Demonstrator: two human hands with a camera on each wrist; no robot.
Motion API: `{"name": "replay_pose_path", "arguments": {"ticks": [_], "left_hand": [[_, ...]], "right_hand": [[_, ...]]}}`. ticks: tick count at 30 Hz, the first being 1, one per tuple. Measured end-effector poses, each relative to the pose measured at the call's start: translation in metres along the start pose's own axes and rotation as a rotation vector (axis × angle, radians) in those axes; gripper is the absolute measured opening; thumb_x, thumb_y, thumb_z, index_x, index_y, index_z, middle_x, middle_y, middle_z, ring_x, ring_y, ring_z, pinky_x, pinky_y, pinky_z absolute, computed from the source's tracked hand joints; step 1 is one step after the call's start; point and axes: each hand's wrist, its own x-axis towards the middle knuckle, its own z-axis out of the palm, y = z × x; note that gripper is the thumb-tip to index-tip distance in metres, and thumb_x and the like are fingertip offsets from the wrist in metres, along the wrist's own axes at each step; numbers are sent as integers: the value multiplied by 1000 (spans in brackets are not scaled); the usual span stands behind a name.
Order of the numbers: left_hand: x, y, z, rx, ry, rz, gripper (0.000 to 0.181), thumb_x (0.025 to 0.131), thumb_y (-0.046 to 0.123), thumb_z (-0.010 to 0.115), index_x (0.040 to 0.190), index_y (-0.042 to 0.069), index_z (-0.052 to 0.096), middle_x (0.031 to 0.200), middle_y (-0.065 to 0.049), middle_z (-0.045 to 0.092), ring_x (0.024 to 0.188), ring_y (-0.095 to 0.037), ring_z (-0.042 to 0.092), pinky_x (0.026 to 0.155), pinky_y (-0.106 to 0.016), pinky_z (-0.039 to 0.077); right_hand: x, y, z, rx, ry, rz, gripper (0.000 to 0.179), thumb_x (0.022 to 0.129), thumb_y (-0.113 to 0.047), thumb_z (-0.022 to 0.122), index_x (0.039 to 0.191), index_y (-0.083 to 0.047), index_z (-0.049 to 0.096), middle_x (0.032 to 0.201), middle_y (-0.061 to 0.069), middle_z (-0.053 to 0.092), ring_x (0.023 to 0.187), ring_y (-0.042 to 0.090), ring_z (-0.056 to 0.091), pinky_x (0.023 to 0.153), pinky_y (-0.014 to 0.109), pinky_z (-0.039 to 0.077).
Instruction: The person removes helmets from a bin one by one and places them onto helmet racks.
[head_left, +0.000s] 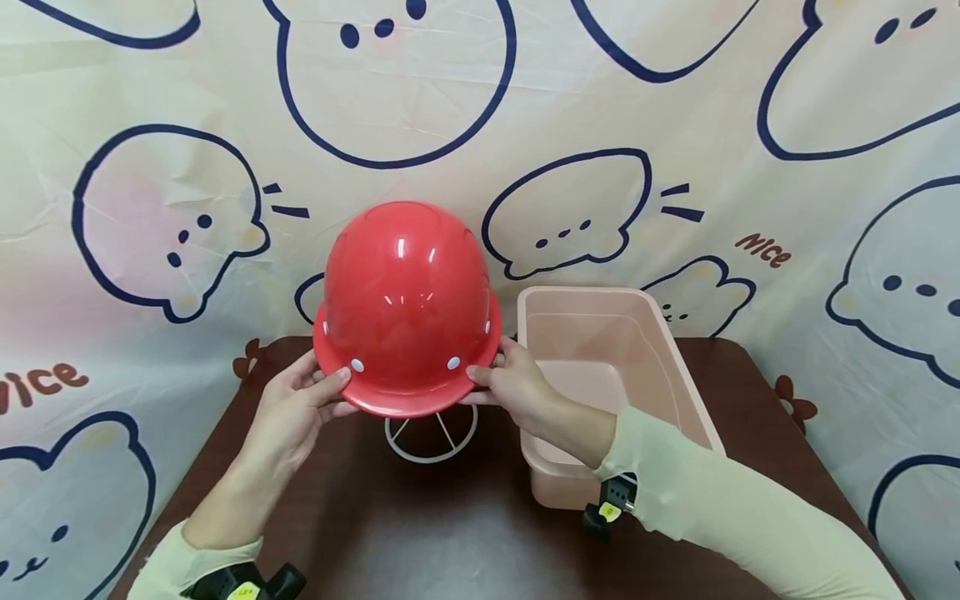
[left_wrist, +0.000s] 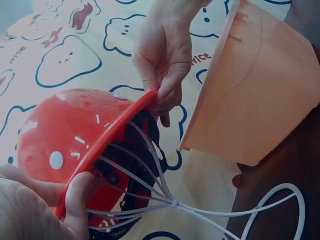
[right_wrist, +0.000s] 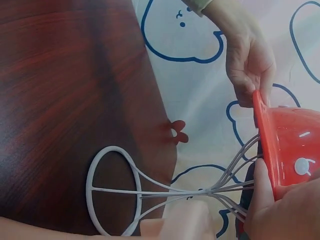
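A red hard hat [head_left: 407,283] is gripped at its brim on both sides. My left hand [head_left: 292,412] pinches the left edge, thumb on the brim's outside. My right hand [head_left: 525,387] pinches the right edge in the same way. Beneath the hat stands a white wire stand [right_wrist: 202,191] with a round base; its upper wires reach into the hat's underside, seen in both wrist views. Whether the hat's weight rests on the wires I cannot tell. Dark straps [left_wrist: 145,182] show inside the hat.
A pink plastic tub [head_left: 540,467] stands right of the hat on the dark brown table [head_left: 450,533], with my right forearm over it. A cartoon-print cloth [head_left: 420,100] hangs behind the table and along its sides.
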Motion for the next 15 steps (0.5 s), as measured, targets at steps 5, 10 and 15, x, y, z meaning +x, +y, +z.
{"name": "replay_pose_path", "arguments": {"ticks": [5,10,15], "left_hand": [[1,-2,0,15,-22,23,77,95,26,74,159,12,33,112,3,66,92,-14,74,83,-29,59],[0,-1,0,84,-41,40,77,95,30,74,157,10,33,121,1,63,97,-15,73,86,-30,59],[-2,2,-3,170,-67,28,77,95,31,73,156,10,31,134,-8,56,100,-15,71,86,-32,59]], "right_hand": [[0,-2,-5,-13,-20,-10,49,99,3,59,145,0,42,126,21,66,104,34,72,83,40,61],[-1,-8,-11,-20,-56,0,48,98,3,59,143,1,42,125,22,65,101,32,73,85,40,60],[-3,-13,-15,-34,-76,21,47,97,1,60,141,1,43,121,21,65,92,23,73,84,39,61]]}}
